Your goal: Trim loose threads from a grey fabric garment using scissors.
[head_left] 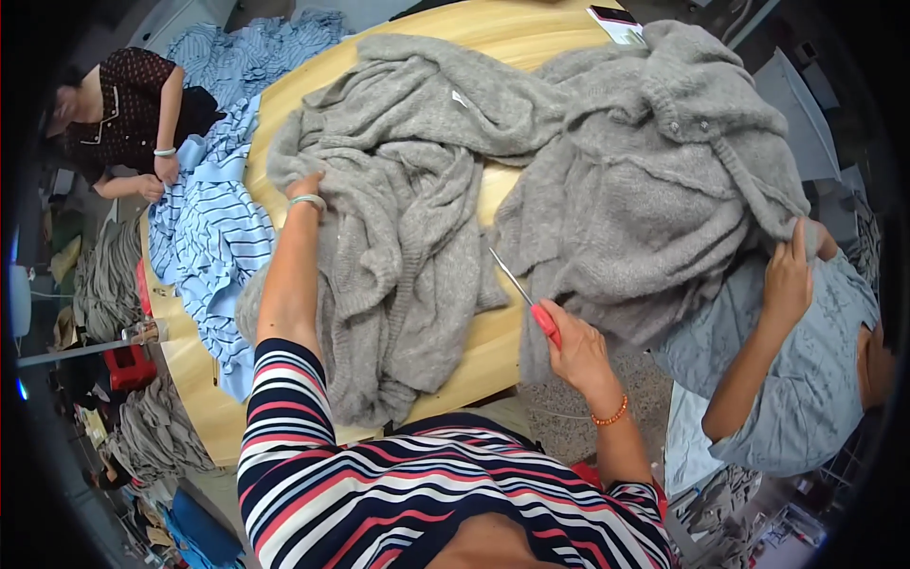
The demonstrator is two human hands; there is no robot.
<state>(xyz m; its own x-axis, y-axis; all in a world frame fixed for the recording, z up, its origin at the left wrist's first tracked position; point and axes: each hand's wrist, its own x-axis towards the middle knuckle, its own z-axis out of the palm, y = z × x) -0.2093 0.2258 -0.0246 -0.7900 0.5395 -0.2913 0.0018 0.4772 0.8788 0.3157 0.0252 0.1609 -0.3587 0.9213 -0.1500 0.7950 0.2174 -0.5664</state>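
A heap of grey knit garments (379,218) is spread over the left and middle of the wooden table. At its left edge my left hand (307,186), with a pale bangle at the wrist, is closed on the grey knit, its fingertips partly sunk in the folds. My right hand (580,351), wearing an orange bead bracelet, grips red-handled scissors (514,277). Their slim metal blades point up and left, the tip close to the gap between the two grey heaps. A small white label (462,100) shows on the knit farther back.
At right a co-worker's hand (789,275) holds another grey knit heap (654,190). On the left another person handles blue striped garments (213,228) at the edge of the wooden table (455,379). A dark phone-like object (614,14) lies at the far edge. A red stool (130,367) stands lower left.
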